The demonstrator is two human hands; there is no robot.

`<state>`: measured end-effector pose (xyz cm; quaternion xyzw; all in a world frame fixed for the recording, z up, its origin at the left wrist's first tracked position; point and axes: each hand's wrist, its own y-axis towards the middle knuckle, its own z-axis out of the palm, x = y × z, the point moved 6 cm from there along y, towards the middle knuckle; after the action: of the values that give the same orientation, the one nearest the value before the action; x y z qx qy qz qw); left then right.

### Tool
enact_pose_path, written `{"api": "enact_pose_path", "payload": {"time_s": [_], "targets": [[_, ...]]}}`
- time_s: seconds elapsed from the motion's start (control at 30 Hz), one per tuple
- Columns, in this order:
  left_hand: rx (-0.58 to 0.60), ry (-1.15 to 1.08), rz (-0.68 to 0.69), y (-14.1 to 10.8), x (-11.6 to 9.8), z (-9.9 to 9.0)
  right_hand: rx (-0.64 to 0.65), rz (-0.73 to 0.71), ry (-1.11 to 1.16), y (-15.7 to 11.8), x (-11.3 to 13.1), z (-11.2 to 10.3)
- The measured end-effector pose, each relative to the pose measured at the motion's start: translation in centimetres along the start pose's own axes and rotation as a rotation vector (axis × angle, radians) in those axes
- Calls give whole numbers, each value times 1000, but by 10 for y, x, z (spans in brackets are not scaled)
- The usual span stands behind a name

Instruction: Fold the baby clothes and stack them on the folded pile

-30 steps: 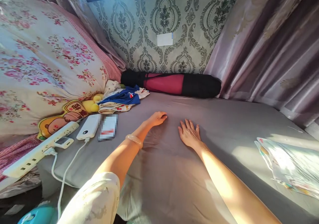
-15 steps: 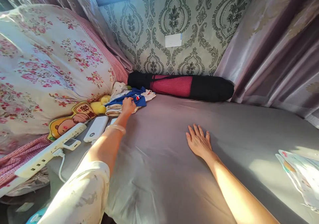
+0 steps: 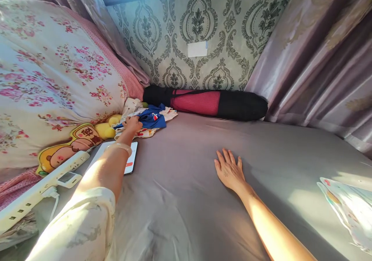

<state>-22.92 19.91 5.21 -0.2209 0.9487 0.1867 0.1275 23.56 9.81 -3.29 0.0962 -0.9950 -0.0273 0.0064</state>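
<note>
At the far left of the bed, my left hand [image 3: 133, 124] reaches into a small heap of folded clothes, its fingers curled onto the blue garment [image 3: 152, 117] on top. That garment has a small red and white print. Cream cloth with coloured prints [image 3: 148, 132] shows under it, and the exact grip is partly hidden by the back of my hand. A phone [image 3: 132, 158] with a lit screen lies partly under my left forearm. My right hand [image 3: 230, 170] rests flat on the grey bedsheet [image 3: 180, 168], fingers spread, holding nothing.
A black and red rolled mat bag [image 3: 194, 101] lies along the wall. To the left are a floral quilt [image 3: 72, 71], a yellow plush toy [image 3: 105, 130], a cartoon pillow [image 3: 69, 148] and a white power strip [image 3: 40, 193]. A plastic package [image 3: 347, 206] lies at the right.
My left hand has moved left across the clothes, and more printed cloth shows below the blue garment. The phone has come into fuller view. My right hand stays flat on the sheet.
</note>
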Motion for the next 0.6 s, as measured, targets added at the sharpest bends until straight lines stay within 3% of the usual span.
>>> {"api": "enact_pose_path", "payload": {"time_s": [0.13,0.3,0.43,0.6], "targets": [[-94,-33,-20,-6,-17,-11,3,1,0,-1,0,-1],[-86,-65,12,-10,-39,-22,9,-4,7,-1,0,-1],[-51,-155,-97,-5,-31,-30,10,-2,13,-1,0,-1],[-243,-566,-41,16,-20,-58,6,-14,27,-1,1,-2]]}}
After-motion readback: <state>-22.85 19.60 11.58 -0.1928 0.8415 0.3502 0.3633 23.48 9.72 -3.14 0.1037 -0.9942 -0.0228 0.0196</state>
